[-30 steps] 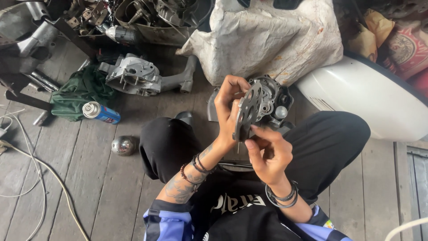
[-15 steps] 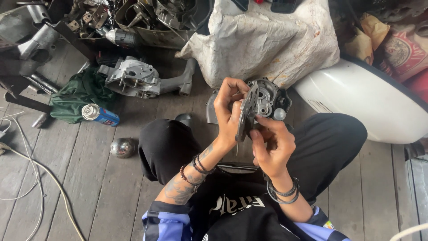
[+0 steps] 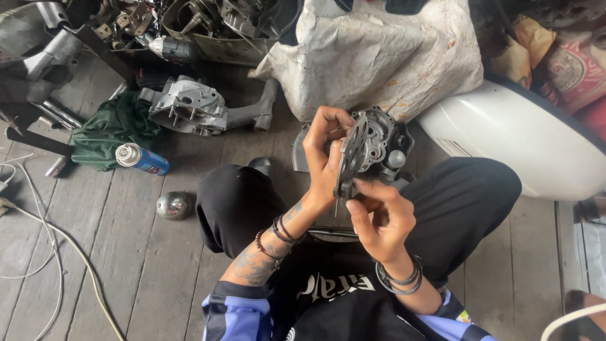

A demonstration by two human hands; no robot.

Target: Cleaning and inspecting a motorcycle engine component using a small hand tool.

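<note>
**A:** Head view from my seat: the grey metal housing [image 3: 382, 146] sits up above the lap, with a thin dark plate [image 3: 351, 155] standing on edge against its near face. How much room around it?

**B:** Tight behind. I see the white sack [image 3: 379, 57] just past the housing, and the white curved body panel [image 3: 517, 145] close on the right. Toward the left the plank floor [image 3: 126, 265] opens up; the silver ball [image 3: 174, 205] and the spray can [image 3: 142, 158] lie well apart from the hands.

**A:** And the hands?

**B:** The left hand [image 3: 325, 151] comes up from the lower left, wrist bent, fingers curled over the plate's top edge and thumb along its near side, so it is gripping plate and housing together. The right hand [image 3: 379, 221] sits just below, palm toward me, fingertips pinched on the plate's lower edge.

**A:** How does the part look?

**B:** The housing is cast grey metal, with ribs and round bores inside and a rounded knob on its right side. The plate is dark and pierced with holes. Farther left lies another grey engine casing [image 3: 189, 110], beside a green cloth [image 3: 107, 129].
</note>
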